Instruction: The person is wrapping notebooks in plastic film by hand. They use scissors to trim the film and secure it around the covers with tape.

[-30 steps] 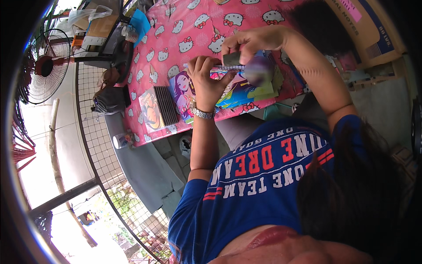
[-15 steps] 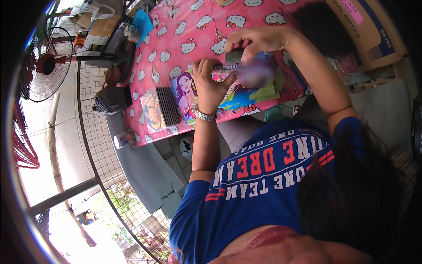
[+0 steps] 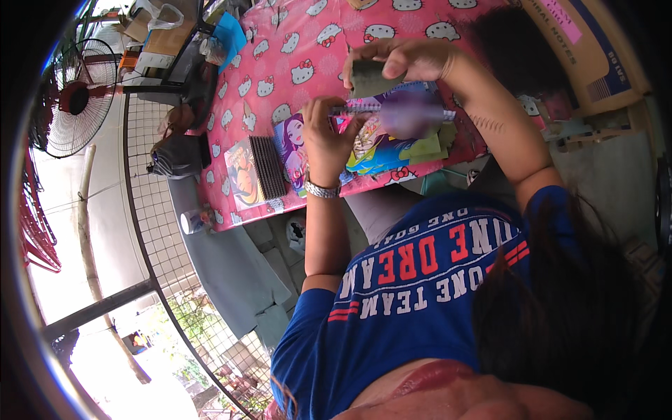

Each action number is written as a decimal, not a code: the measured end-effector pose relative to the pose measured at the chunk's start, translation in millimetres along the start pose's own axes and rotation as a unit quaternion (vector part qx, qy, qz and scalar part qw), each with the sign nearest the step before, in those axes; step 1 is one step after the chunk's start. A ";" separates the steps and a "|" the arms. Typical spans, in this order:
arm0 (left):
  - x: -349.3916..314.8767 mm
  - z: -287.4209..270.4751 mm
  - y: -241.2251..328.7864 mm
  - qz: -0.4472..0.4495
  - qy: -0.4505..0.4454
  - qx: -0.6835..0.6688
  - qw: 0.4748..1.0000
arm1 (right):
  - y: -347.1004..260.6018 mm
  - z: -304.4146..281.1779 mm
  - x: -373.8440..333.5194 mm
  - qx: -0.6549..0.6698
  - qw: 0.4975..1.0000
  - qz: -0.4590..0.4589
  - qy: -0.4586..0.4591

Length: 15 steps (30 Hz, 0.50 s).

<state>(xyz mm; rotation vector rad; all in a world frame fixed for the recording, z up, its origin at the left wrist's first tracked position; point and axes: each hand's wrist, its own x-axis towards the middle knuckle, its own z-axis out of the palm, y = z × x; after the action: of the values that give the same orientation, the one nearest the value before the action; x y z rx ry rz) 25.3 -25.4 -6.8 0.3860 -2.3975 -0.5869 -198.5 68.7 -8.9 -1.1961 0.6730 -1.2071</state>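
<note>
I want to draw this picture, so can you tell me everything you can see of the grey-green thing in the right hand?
The grey-green piece is small, roughly four-sided and dull-looking, with a flat face showing. It tilts a little in the right hand, whose thumb touches its upper right corner while fingers curl at its left edge, partly hiding it. In the picture, it appears just beyond the coil; I can't tell whether they touch, or what it's made of.

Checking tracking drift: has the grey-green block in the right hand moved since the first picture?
Yes: the grey-green block has shifted slightly upward in the picture, judged against the notebook stack at left.
</note>
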 end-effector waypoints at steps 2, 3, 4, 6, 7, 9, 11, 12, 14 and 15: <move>3.5 -1.5 -4.7 0.033 0.016 0.017 0.999 | -0.5 0.1 6.6 -0.081 0.996 0.013 -0.033; 5.4 -3.0 -6.8 0.013 -0.008 0.004 1.000 | 3.4 -6.1 14.6 -0.198 0.978 0.058 -0.018; 5.2 -4.5 -10.6 -0.008 -0.032 -0.009 0.999 | 6.5 -12.4 17.4 -0.311 0.945 0.104 -0.002; 0.9 -8.1 -16.3 -0.060 -0.070 -0.047 0.995 | 3.9 -5.5 15.0 -0.062 0.997 0.012 -0.036; -0.5 -5.9 -21.8 -0.086 -0.068 -0.117 0.987 | 2.4 -2.3 14.3 0.066 0.996 -0.034 -0.051; 0.4 0.3 -30.0 -0.129 -0.069 -0.253 0.956 | 4.5 -7.2 17.0 -0.065 0.996 0.006 -0.056; -3.9 -0.3 -33.5 -0.127 -0.069 -0.273 0.951 | 3.9 -8.6 21.2 -0.285 0.955 0.079 0.007; -4.8 0.1 -34.1 -0.124 -0.065 -0.278 0.950 | 3.7 -5.9 20.5 -0.133 0.989 0.057 0.011; -4.8 1.6 -33.5 -0.132 -0.058 -0.302 0.942 | 3.1 0.1 18.1 -0.018 0.999 0.023 -0.019; -3.4 3.3 -31.8 -0.142 -0.056 -0.319 0.935 | 2.2 2.6 17.7 0.041 0.999 0.006 -0.034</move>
<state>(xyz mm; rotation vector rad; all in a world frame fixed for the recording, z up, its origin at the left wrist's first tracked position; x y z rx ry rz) 29.8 -50.3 -26.7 0.4146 -2.1050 -1.4957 -190.4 52.7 -7.0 -1.1572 0.5730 -1.1673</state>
